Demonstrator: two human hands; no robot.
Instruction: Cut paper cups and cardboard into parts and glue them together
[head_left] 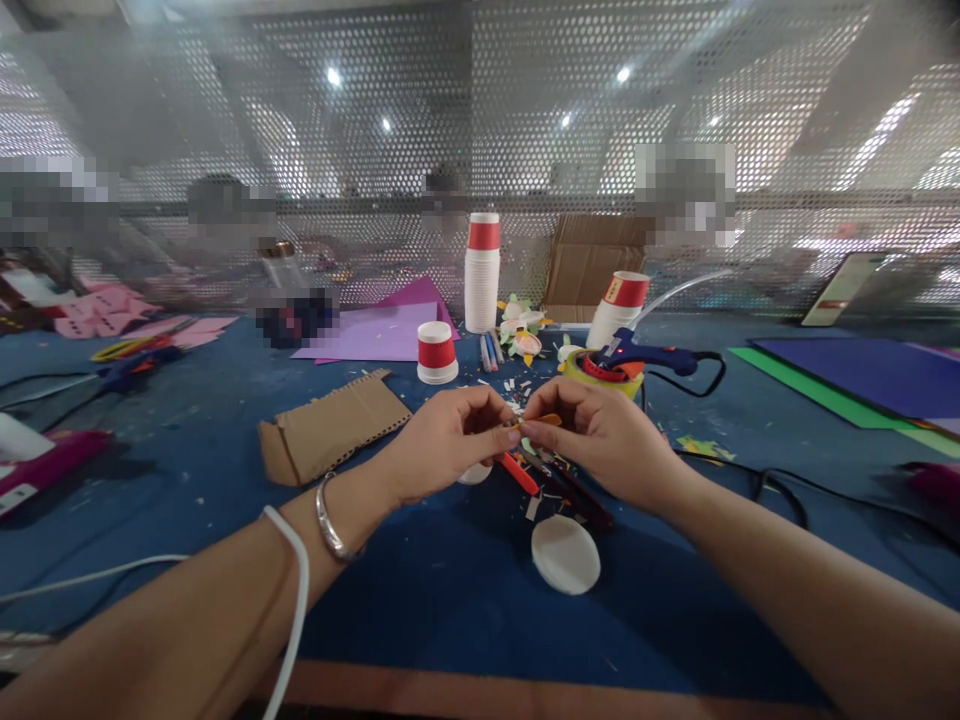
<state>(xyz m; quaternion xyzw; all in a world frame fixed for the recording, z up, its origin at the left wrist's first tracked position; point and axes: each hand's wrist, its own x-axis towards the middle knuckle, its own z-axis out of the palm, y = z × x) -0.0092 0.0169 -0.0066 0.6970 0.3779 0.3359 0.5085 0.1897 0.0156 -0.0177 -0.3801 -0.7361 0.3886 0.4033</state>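
Thumb and fingers of my left hand [465, 430] pinch one end of a small orange-yellow piece [551, 420], perhaps paper. My right hand [589, 430] is closed on the other side of it, so the fingertips nearly meet. Below the hands lie an orange-red stick-shaped tool [521, 474] and a dark long object whose kind I cannot make out. A white paper disc [566, 555] rests nearer to me, and another white round piece [475, 474] is partly covered by my left hand. Small paper scraps [534, 505] are scattered around.
A red-and-white paper cup [437, 353] and a tall cup stack [482, 275] stand behind. At right, a blue glue gun [649, 352] rests on a tape roll [600, 372]. Corrugated cardboard [337, 425] lies left. Cables cross the blue table, and a white cord [294, 600] passes over my left forearm.
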